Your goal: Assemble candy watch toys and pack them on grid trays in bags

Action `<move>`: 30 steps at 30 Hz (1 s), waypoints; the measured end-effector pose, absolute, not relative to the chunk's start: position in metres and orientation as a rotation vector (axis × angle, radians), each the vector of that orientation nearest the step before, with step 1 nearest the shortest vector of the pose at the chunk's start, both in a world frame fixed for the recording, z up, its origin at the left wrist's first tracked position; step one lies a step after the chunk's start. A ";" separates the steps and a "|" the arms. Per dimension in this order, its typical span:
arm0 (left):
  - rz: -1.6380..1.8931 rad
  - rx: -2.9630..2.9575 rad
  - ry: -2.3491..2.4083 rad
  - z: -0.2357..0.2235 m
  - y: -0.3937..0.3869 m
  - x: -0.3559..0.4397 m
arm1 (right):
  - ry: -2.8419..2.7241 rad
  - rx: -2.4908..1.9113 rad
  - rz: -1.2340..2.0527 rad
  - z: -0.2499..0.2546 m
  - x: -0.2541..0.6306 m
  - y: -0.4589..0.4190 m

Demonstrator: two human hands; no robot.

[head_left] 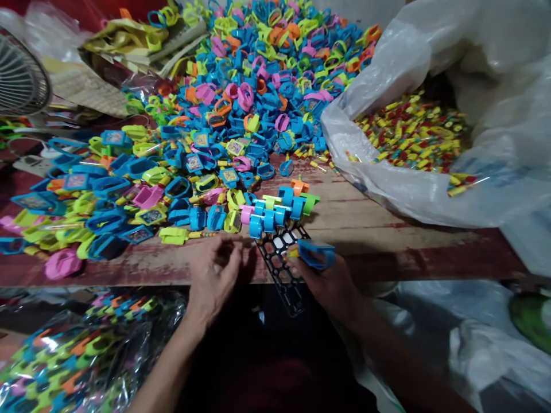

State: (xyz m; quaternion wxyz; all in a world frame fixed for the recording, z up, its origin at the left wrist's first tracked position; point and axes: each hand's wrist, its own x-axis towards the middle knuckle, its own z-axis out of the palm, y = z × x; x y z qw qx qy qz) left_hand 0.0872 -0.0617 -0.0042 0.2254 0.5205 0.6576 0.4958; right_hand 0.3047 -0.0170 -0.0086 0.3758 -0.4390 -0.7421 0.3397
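My right hand (329, 284) is closed on a blue plastic toy watch (316, 254), with a small yellow piece at its left end. It is above a black grid rack (284, 269) that leans over the table's front edge. Several blue, green, pink and orange toy watches (269, 219) stand in rows at the rack's far end. Left of the rack, my left hand (215, 275) has loosely curled fingers with the thumb apart, and nothing shows between them. Close beyond it lies a lime toy watch (173, 235) with a yellow piece attached.
A big heap of toy watches (258, 74) covers the back and left of the wooden table (400, 246). At right, a white plastic bag (387, 195) holds small yellow and red parts (413, 135). A fan (21, 74) stands far left. Clear bags of toys (60, 361) lie below.
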 end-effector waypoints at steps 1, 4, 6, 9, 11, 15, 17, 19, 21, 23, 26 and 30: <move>1.295 1.467 1.776 -0.014 -0.067 0.089 | -1.904 -1.081 0.890 -0.011 0.296 -0.017; 1.155 1.680 1.698 -0.026 -0.068 0.094 | -1.900 -1.015 0.915 -0.020 0.277 -0.015; 1.093 1.810 1.662 -0.022 -0.063 0.094 | -1.926 -1.032 0.871 -0.025 0.270 -0.012; 1.064 1.802 1.610 -0.013 -0.057 0.091 | -1.989 -1.073 0.752 -0.032 0.267 -0.010; 1.059 1.712 1.596 -0.011 -0.055 0.090 | -1.994 -1.071 0.706 -0.036 0.268 -0.008; 1.073 1.610 1.587 -0.010 -0.054 0.093 | -2.019 -1.038 0.648 -0.039 0.268 -0.005; 1.087 1.620 1.553 -0.010 -0.052 0.097 | -2.073 -1.026 0.576 -0.039 0.267 -0.004; 1.079 1.645 1.513 -0.011 -0.047 0.101 | -2.119 -1.010 0.502 -0.038 0.265 -0.002; 1.075 1.664 1.489 -0.013 -0.042 0.103 | -2.147 -1.005 0.459 -0.036 0.262 -0.001; 1.104 1.641 1.469 -0.017 -0.037 0.103 | -2.156 -1.014 0.434 -0.035 0.260 0.000; 1.136 1.564 1.448 -0.019 -0.033 0.102 | -2.170 -1.004 0.417 -0.036 0.259 0.001; 1.111 1.561 1.497 -0.015 -0.036 0.105 | -2.188 -0.972 0.404 -0.041 0.260 0.001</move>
